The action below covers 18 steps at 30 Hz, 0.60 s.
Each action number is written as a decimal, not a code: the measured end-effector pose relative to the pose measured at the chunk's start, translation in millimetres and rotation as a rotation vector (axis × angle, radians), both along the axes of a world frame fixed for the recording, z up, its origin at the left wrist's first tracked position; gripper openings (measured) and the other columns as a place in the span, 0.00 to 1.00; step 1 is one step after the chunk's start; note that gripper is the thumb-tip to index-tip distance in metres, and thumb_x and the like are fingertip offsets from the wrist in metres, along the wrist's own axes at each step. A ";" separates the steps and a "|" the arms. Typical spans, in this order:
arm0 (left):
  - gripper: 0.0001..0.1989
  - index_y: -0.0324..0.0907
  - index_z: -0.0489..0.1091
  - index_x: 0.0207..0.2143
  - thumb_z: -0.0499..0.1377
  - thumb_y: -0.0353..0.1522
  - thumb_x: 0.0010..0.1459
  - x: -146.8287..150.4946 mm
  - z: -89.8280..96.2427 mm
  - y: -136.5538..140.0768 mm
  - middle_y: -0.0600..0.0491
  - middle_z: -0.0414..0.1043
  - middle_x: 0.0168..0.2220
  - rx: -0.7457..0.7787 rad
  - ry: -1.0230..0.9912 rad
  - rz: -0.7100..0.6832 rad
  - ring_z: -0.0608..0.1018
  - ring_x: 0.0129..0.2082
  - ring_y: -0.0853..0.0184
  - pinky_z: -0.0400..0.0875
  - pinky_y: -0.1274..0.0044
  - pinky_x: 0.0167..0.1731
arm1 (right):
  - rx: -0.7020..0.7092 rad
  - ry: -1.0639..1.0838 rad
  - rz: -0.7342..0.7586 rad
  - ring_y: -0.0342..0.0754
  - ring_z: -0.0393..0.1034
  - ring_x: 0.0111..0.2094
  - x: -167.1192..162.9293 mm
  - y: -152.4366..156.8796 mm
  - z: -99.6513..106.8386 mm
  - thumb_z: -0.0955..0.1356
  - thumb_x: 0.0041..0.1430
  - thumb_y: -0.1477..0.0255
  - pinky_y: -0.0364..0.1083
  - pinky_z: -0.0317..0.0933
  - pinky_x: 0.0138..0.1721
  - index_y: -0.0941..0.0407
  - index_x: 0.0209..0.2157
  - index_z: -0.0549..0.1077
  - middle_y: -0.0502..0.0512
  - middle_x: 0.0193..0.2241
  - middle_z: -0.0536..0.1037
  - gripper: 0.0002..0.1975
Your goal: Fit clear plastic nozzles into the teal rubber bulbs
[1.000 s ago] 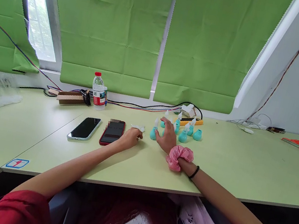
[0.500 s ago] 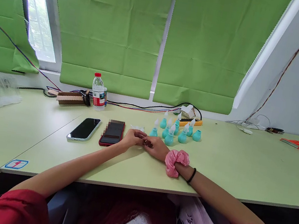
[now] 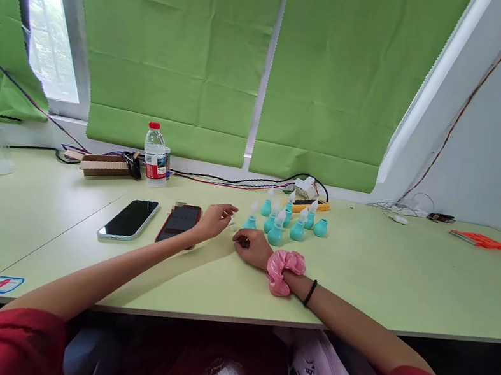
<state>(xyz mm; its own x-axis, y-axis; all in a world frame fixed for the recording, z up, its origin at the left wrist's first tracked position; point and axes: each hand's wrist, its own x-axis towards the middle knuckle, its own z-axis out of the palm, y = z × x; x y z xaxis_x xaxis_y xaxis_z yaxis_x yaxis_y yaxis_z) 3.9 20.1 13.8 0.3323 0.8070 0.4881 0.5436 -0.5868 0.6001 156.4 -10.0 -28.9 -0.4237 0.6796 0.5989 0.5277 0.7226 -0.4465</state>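
My left hand (image 3: 215,221) is over the table beside a red-edged phone (image 3: 180,222), its fingers stretched out to the right. Small whitish clear pieces (image 3: 232,223) lie by its fingertips, partly hidden. Just right of it, my right hand (image 3: 253,247) rests low over the table with the fingers curled in; whatever it holds is hidden. Beyond the right hand stand several turquoise bulb-shaped flame lights (image 3: 276,233) with white flame tips. At the right of this group, one turquoise base (image 3: 320,227) has no tip.
A second phone (image 3: 129,219) lies to the left. Farther back are a red-capped water bottle (image 3: 155,158), an open cardboard box (image 3: 106,166), and a yellow-and-black tool (image 3: 310,206) beside cables. Orange-handled cutters (image 3: 478,240) lie far right. The table's front edge (image 3: 208,319) runs before me.
My hands, together half a second ago, are now apart. The left has moved left and away from me toward the whitish pieces; the right stays curled. The whole view has shifted slightly.
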 end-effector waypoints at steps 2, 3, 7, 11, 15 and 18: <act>0.21 0.39 0.67 0.40 0.47 0.21 0.43 0.1 5.5 13.6 0.47 0.68 0.39 0.135 0.251 -0.021 0.69 0.41 0.64 0.61 0.72 0.43 | 0.007 -0.004 0.000 0.39 0.59 0.19 -1.1 -0.9 0.3 0.61 0.41 0.81 0.40 0.57 0.23 0.57 0.23 0.69 0.48 0.18 0.68 0.08; 0.23 0.40 0.66 0.42 0.47 0.19 0.43 1.1 7.9 19.8 0.46 0.65 0.43 0.166 0.363 -0.029 0.67 0.44 0.63 0.60 0.72 0.45 | 0.012 -0.005 0.001 0.39 0.59 0.19 -1.5 -1.4 0.7 0.61 0.41 0.81 0.40 0.57 0.24 0.57 0.23 0.69 0.48 0.18 0.68 0.08; 0.30 0.49 0.59 0.49 0.52 0.21 0.40 11.0 13.0 37.4 0.45 0.50 0.53 0.049 0.766 0.029 0.59 0.49 0.50 0.58 0.60 0.42 | 0.013 -0.016 0.016 0.39 0.59 0.19 -1.5 -2.1 1.7 0.61 0.41 0.80 0.40 0.56 0.24 0.57 0.23 0.69 0.49 0.19 0.68 0.07; 0.26 0.50 0.58 0.49 0.53 0.26 0.45 20.6 9.3 42.8 0.44 0.53 0.51 -0.143 0.951 0.003 0.60 0.48 0.50 0.58 0.58 0.40 | 0.000 -0.033 0.011 0.39 0.59 0.20 -0.3 -0.7 1.2 0.62 0.41 0.81 0.40 0.56 0.24 0.58 0.24 0.68 0.49 0.19 0.69 0.07; 0.25 0.48 0.56 0.49 0.50 0.24 0.48 16.8 -0.2 38.7 0.44 0.56 0.47 -0.111 0.961 -0.024 0.62 0.47 0.53 0.60 0.61 0.39 | -0.022 -0.040 -0.010 0.39 0.59 0.20 0.3 -0.9 2.8 0.62 0.42 0.81 0.39 0.56 0.24 0.58 0.24 0.68 0.50 0.19 0.69 0.06; 0.24 0.45 0.58 0.47 0.47 0.21 0.48 8.6 -8.3 31.6 0.45 0.59 0.44 -0.006 0.890 -0.068 0.64 0.45 0.57 0.61 0.66 0.38 | -0.038 -0.034 -0.013 0.39 0.58 0.19 0.7 -1.2 4.2 0.62 0.42 0.80 0.39 0.55 0.23 0.59 0.24 0.68 0.49 0.18 0.68 0.05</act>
<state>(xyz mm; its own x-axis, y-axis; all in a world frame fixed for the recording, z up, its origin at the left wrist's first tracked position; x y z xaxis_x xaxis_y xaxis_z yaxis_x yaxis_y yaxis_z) 12.4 51.7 5.5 0.6330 0.7738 0.0221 0.7741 -0.6326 -0.0244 157.0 -11.2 -24.7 -0.4342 0.7072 0.5580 0.5526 0.6983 -0.4550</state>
